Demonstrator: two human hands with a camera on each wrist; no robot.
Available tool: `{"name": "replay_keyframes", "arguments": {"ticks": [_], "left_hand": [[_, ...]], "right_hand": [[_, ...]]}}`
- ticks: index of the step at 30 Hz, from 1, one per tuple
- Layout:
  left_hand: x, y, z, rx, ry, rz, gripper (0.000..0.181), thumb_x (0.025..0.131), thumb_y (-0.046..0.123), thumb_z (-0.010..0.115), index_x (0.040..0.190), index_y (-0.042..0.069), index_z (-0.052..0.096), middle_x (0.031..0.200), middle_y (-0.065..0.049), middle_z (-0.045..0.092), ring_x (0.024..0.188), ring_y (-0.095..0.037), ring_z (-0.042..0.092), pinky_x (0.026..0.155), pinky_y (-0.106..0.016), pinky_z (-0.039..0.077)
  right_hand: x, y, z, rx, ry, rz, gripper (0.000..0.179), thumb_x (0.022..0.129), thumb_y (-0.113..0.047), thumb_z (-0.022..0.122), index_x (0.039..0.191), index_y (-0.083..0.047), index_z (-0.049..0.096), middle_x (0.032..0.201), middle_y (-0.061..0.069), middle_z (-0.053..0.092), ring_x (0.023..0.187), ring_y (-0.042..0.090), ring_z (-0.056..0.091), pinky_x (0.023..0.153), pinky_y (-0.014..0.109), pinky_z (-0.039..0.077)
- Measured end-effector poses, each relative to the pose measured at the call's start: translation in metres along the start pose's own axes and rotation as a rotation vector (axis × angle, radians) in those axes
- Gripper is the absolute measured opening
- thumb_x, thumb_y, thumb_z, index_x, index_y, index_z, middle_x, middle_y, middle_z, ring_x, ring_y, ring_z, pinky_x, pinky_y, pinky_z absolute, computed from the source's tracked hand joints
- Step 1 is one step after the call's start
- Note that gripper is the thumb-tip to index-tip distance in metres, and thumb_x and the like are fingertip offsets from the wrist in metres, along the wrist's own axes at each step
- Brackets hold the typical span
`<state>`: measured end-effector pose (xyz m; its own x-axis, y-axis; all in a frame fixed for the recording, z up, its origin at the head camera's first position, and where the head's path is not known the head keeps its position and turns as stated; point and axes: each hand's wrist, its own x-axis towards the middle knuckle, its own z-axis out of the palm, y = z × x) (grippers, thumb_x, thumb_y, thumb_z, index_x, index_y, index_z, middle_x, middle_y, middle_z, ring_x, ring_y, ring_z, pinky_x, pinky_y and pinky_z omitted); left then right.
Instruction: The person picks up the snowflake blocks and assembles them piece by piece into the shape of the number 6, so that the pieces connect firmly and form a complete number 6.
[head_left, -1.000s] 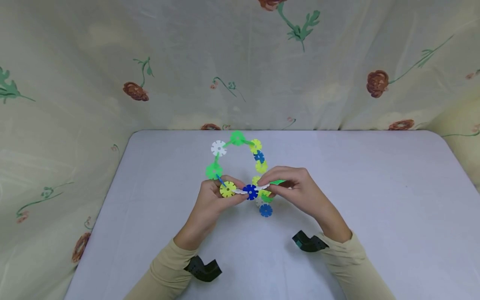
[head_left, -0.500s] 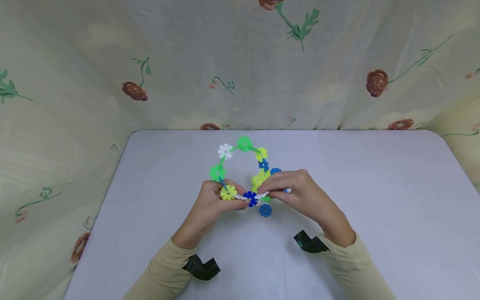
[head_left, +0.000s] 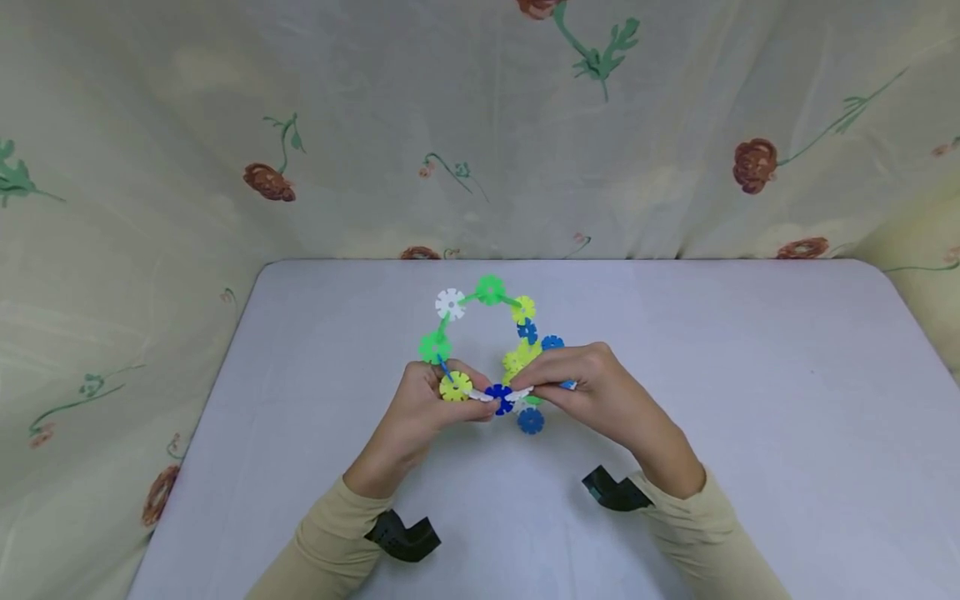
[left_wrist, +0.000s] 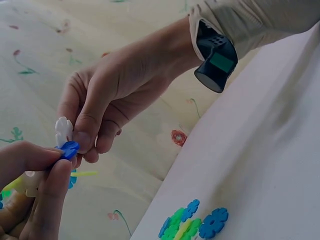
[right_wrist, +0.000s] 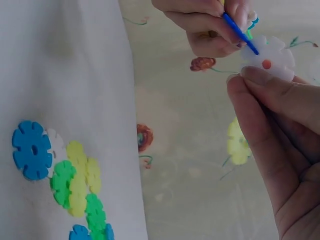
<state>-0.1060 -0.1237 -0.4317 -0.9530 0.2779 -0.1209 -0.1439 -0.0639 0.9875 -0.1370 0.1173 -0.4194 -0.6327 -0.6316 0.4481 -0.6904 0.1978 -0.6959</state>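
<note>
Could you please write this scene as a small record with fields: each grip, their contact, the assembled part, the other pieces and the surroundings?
Left grip: pinches a dark blue disc
Right grip: pinches a white disc
Contact: white disc meets dark blue disc; how far it is slotted cannot be told
Chain: notched green, white, yellow and blue discs, arching beyond the left grip
Other discs: blue, green, yellow and white, grouped on the table
Backdrop: pale flowered cloth

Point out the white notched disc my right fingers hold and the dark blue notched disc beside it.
White notched disc [right_wrist: 278, 58]: right wrist view, face beside center hole.
Dark blue notched disc [head_left: 498, 394]: head view, face near its middle.
</note>
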Motion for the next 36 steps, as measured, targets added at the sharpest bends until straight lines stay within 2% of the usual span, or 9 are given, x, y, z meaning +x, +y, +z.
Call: {"name": "replay_keyframes", "arguments": {"ticks": [4, 10, 13, 16, 18, 22, 25, 30, 36], "left_hand": [[0.000, 0.001, 0.001, 0.011, 0.023, 0.031, 0.017, 0.082, -0.004, 0.082, 0.095, -0.009, 0.072, 0.086, 0.001, 0.075, 0.071, -0.015, 0.073, 0.069, -0.025, 0.060], [0.002, 0.003, 0.004, 0.020, 0.099, 0.077, 0.015, 0.082, -0.003, 0.083, 0.093, -0.004, 0.074, 0.092, -0.002, 0.077, 0.079, -0.017, 0.072, 0.069, -0.024, 0.058], [0.003, 0.003, 0.004, 0.020, 0.127, 0.084, 0.017, 0.082, -0.003, 0.083, 0.095, -0.006, 0.073, 0.095, -0.002, 0.077, 0.082, -0.017, 0.071, 0.071, -0.025, 0.059], [0.002, 0.004, 0.004, 0.002, 0.148, 0.088, 0.019, 0.083, -0.004, 0.082, 0.098, -0.009, 0.071, 0.099, -0.002, 0.077, 0.085, -0.017, 0.072, 0.075, -0.026, 0.062], [0.002, 0.004, 0.003, -0.015, 0.156, 0.091, 0.021, 0.083, -0.005, 0.081, 0.099, -0.010, 0.070, 0.100, -0.003, 0.077, 0.088, -0.018, 0.073, 0.078, -0.028, 0.063], [0.001, 0.004, 0.002, -0.040, 0.165, 0.085, 0.020, 0.083, -0.006, 0.080, 0.100, -0.010, 0.069, 0.099, 0.000, 0.077, 0.092, -0.018, 0.073, 0.080, -0.029, 0.064], [0.000, 0.003, 0.002, -0.049, 0.170, 0.089, 0.017, 0.084, -0.006, 0.080, 0.098, -0.008, 0.070, 0.098, 0.002, 0.077, 0.091, -0.017, 0.073, 0.079, -0.028, 0.063], [0.001, 0.004, 0.002, -0.067, 0.159, 0.097, 0.014, 0.084, -0.006, 0.080, 0.096, -0.004, 0.072, 0.098, 0.002, 0.077, 0.089, -0.017, 0.074, 0.079, -0.030, 0.064], [0.000, 0.004, 0.000, -0.067, 0.148, 0.089, 0.017, 0.085, -0.006, 0.079, 0.099, -0.009, 0.069, 0.098, 0.002, 0.076, 0.087, -0.015, 0.074, 0.079, -0.028, 0.064]], "right_hand": [[0.000, 0.001, 0.004, -0.005, 0.034, 0.038, 0.025, 0.083, 0.010, 0.078, 0.102, -0.006, 0.082, 0.101, 0.007, 0.081, 0.089, 0.017, 0.076, 0.074, 0.017, 0.060], [0.001, -0.005, 0.008, -0.045, 0.093, 0.174, 0.036, 0.086, 0.003, 0.080, 0.120, -0.009, 0.076, 0.115, 0.006, 0.078, 0.089, 0.015, 0.076, 0.073, 0.022, 0.063], [0.001, -0.005, 0.008, -0.052, 0.083, 0.232, 0.031, 0.086, 0.001, 0.081, 0.116, -0.009, 0.076, 0.111, 0.007, 0.078, 0.087, 0.015, 0.076, 0.072, 0.023, 0.063], [0.001, 0.000, 0.009, -0.076, 0.017, 0.313, 0.023, 0.086, -0.004, 0.083, 0.107, -0.009, 0.077, 0.103, 0.004, 0.079, 0.086, 0.014, 0.075, 0.072, 0.024, 0.063], [0.001, 0.004, 0.011, -0.115, -0.069, 0.394, 0.020, 0.086, -0.010, 0.084, 0.106, -0.009, 0.077, 0.097, 0.000, 0.078, 0.084, 0.011, 0.073, 0.072, 0.024, 0.061], [0.003, 0.015, 0.022, -0.224, -0.270, 0.546, 0.030, 0.085, -0.020, 0.086, 0.111, -0.009, 0.077, 0.097, -0.003, 0.075, 0.079, 0.006, 0.065, 0.072, 0.023, 0.057], [0.003, 0.021, 0.031, -0.275, -0.355, 0.620, 0.035, 0.084, -0.024, 0.087, 0.114, -0.008, 0.077, 0.097, -0.002, 0.073, 0.076, 0.007, 0.061, 0.071, 0.025, 0.055], [0.002, 0.026, 0.038, -0.305, -0.381, 0.683, 0.030, 0.085, -0.022, 0.087, 0.111, -0.011, 0.077, 0.092, -0.005, 0.070, 0.077, 0.010, 0.058, 0.072, 0.028, 0.053], [0.003, 0.028, 0.041, -0.329, -0.367, 0.735, 0.029, 0.087, -0.022, 0.085, 0.113, -0.012, 0.074, 0.084, -0.004, 0.065, 0.075, 0.013, 0.057, 0.069, 0.029, 0.051]]}}
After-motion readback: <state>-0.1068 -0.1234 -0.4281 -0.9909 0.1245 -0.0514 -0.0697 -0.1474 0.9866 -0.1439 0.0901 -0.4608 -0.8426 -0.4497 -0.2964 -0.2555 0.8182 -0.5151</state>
